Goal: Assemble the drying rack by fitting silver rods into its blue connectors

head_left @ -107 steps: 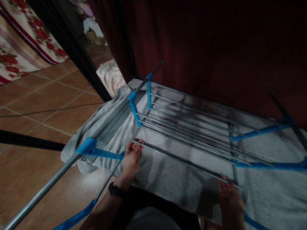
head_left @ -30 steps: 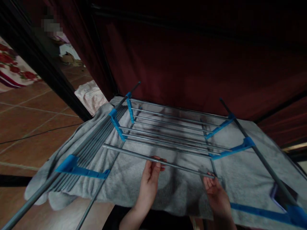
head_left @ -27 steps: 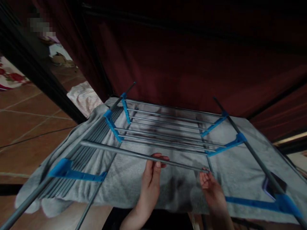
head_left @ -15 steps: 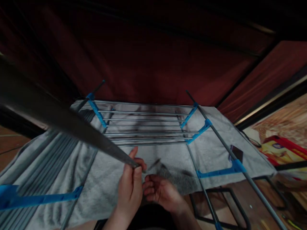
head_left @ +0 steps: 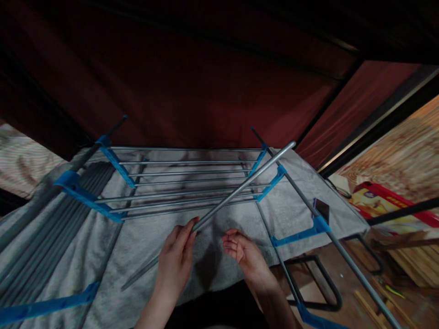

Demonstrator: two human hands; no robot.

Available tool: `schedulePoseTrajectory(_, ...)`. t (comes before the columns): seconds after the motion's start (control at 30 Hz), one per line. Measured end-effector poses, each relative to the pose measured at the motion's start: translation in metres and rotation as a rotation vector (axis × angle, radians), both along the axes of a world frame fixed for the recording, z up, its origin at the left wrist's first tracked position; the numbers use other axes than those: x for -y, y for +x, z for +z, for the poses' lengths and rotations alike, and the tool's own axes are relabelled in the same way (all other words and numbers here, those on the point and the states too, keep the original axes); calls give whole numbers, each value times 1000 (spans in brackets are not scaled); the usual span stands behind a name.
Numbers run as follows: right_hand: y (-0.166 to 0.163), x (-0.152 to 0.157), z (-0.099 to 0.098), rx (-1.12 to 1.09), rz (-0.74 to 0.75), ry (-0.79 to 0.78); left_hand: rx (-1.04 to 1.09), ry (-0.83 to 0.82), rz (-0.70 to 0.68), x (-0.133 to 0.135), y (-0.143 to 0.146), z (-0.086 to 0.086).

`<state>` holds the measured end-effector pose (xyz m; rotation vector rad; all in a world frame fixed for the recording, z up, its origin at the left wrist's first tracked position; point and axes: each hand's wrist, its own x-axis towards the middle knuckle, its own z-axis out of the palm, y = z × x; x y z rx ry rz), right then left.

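Observation:
A grey metal tube [head_left: 236,189] slants from lower left to upper right, with my left hand [head_left: 176,256] wrapped round its middle part. Its far end passes in front of the right side of a rack frame [head_left: 185,173] made of grey rods and blue plastic brackets. To the right, my right hand [head_left: 245,256] is raised with fingers loosely curled and apart, touching nothing. A blue bracket [head_left: 302,233] on the right-hand post lies nearest to it. Another blue bracket [head_left: 51,307] sits at the lower left.
Several loose grey tubes [head_left: 65,219] lie side by side on the grey blanket [head_left: 137,256]. A phone [head_left: 321,209] rests near the right edge. Beyond are a red and yellow box [head_left: 384,201], a black metal frame [head_left: 317,278] and a dark red curtain [head_left: 192,105] behind.
The tube has swung from pointing up-left toward the camera to pointing up-right across the rack. My right hand has moved away from my left hand. The view has shifted.

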<state>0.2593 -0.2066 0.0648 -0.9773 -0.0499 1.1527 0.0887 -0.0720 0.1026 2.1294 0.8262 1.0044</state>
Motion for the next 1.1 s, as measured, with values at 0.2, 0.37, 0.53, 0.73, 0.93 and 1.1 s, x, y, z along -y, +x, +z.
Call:
schedulePoseTrajectory(0.2,23,2,28,138,-135,7,-92,106,-15,-10,1,-32)
schedulePoseTrajectory(0.37,38,-4,41,195,-292,37,-216,242,-4,-16,-3,-51)
schedulePoseTrajectory(0.53,56,-12,32,219,-456,78,-320,374,-31,-18,-6,-65)
schedulePoseTrajectory(0.73,72,-13,14,222,-491,83,-389,394,-36,-23,-12,-80)
schedulePoseTrajectory(0.93,90,-13,-2,183,-552,45,-407,457,-50,-29,-14,-85)
schedulePoseTrajectory(1.1,99,-15,-28,157,-572,14,-473,489,-41,-35,-18,-93)
